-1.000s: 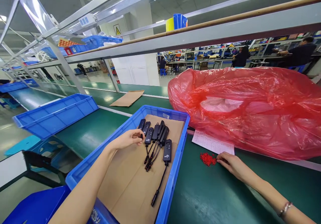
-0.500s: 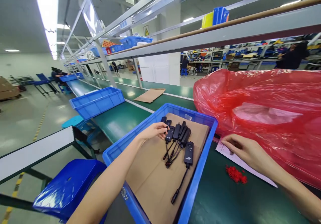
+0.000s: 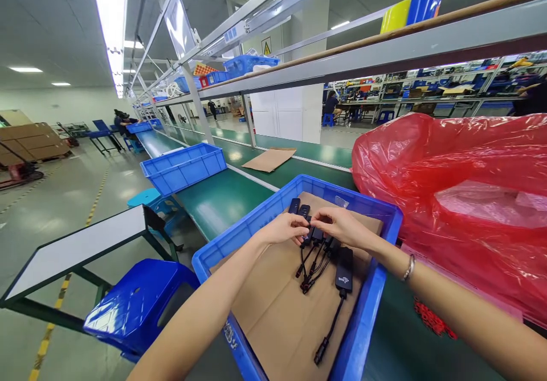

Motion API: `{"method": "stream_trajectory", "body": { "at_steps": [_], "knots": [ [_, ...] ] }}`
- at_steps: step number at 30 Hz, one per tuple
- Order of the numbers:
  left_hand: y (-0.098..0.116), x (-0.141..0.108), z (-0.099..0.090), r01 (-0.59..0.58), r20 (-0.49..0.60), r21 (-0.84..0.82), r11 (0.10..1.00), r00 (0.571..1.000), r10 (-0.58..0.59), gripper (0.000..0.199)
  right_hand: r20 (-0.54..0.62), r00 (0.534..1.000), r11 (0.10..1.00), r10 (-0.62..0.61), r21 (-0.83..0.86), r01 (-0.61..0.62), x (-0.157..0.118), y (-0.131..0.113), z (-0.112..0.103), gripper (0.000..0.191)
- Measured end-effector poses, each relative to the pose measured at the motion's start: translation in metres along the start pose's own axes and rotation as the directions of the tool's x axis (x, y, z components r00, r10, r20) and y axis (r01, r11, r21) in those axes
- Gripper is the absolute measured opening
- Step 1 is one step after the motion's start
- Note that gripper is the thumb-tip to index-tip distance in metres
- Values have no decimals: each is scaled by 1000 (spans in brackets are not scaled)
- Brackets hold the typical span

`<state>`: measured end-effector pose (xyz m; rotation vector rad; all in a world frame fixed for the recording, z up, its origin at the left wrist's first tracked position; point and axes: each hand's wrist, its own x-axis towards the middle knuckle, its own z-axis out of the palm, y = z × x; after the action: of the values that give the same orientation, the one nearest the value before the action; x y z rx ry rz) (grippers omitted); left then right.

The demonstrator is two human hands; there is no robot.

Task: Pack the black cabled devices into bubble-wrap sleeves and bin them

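A blue plastic bin lined with brown cardboard stands in front of me on the green belt. Inside lies a row of several small black devices with short cables. One more black device lies apart to the right, its cable running toward me. My left hand and my right hand meet fingertip to fingertip over the row, pinching one of the black devices between them. A bracelet is on my right wrist.
A large red plastic bag bulges on the belt at the right. Small red parts lie beside my right forearm. A second blue bin and a cardboard sheet sit farther along. A blue stool stands below left. People work in the distance.
My right hand left the red parts and the paper by the bag and came into the bin to meet my left hand. The view swung to the left.
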<state>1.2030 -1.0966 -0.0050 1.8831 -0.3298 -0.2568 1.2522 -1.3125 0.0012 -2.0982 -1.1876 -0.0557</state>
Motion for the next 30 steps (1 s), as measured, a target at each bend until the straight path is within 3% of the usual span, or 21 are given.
{"method": "stream_trajectory", "body": {
  "at_steps": [6,12,20,30],
  "knots": [
    [0,1,5,-10,-53,29,1000,999,12,25,28,999,999,-26,-35,27,0,1,-2,34],
    [-3,7,13,-7,-128,27,1000,992,11,17,-47,995,988,-87,-129,80,-2,11,10,29],
    [-7,7,4,13,-52,-67,998,999,-17,37,-38,998,998,-46,-54,44,0,18,15,29],
    [-1,1,2,26,77,-83,996,997,-19,22,203,978,987,-48,161,15,0,2,7,34]
  ]
}}
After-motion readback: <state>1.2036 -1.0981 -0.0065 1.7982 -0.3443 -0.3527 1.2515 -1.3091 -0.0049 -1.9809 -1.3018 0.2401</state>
